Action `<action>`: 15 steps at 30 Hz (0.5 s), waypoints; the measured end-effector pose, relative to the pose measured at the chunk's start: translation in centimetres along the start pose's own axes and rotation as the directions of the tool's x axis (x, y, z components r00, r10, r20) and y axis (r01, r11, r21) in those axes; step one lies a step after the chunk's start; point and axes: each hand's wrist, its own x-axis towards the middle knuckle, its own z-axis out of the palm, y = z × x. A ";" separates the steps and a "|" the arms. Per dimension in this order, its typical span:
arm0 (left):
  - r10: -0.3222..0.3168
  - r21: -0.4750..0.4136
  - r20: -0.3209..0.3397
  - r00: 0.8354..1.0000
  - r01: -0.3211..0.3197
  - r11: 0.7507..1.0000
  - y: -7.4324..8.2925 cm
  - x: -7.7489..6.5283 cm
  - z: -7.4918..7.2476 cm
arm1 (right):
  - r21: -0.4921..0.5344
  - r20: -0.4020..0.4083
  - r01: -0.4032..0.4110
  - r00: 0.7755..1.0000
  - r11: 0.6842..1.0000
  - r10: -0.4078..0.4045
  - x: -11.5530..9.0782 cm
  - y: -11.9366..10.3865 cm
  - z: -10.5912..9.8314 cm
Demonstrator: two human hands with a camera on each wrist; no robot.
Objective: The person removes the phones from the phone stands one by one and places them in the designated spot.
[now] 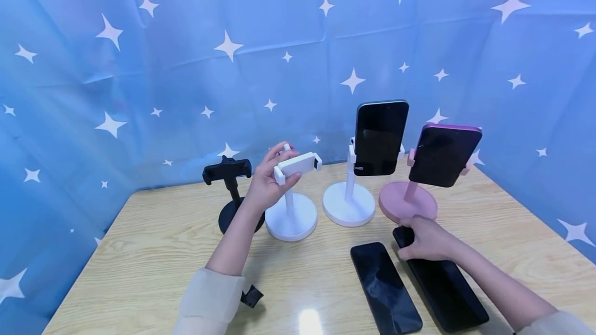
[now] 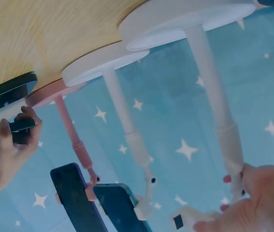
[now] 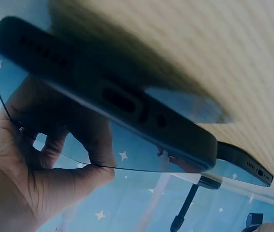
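Note:
My left hand [image 1: 274, 173] grips the head of a white phone stand [image 1: 291, 216], thumb on the front of its white clamp [image 1: 298, 165]. No phone sits in that clamp. At the lower right, my right hand [image 1: 426, 239] pinches the far end of a black smartphone [image 1: 449, 291] by its sides. In the right wrist view the near end of this smartphone [image 3: 103, 92] looks raised over the tabletop. Left of it a second dark smartphone [image 1: 386, 288] lies screen up. The left wrist view shows the held stand's post [image 2: 211, 82] upside down.
A second white stand [image 1: 349, 204] and a pink stand [image 1: 407, 201] each carry a phone. A black stand [image 1: 228, 177] with a bare clamp stands left of my left hand. Beside my left sleeve lies a small black piece [image 1: 252, 297]. A starred blue curtain [image 1: 279, 30] hangs behind the wooden table [image 1: 153, 252].

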 end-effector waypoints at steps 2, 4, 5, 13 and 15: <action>0.002 -0.006 0.012 1.000 -0.002 1.000 -0.1 0.1 -0.2 | -0.002 -0.001 0.004 1.000 1.000 -0.004 0.1 0.0 0.1; -0.009 -0.011 0.032 0.999 0.009 1.000 -0.3 0.1 -0.5 | -0.005 -0.008 0.013 1.000 1.000 -0.013 0.2 0.1 0.2; -0.017 -0.017 0.042 0.999 0.018 1.000 -0.3 0.2 -0.6 | -0.007 -0.010 0.014 1.000 1.000 -0.014 0.2 0.2 0.3; -0.131 -0.062 0.046 0.990 0.134 0.989 -0.3 -0.2 -1.2 | 0.000 0.022 0.013 1.000 1.000 -0.013 0.6 0.6 0.6; -0.145 -0.073 0.043 0.989 0.148 0.986 -0.3 -0.2 -1.3 | 0.007 0.028 0.021 0.999 1.000 -0.021 0.7 0.6 0.6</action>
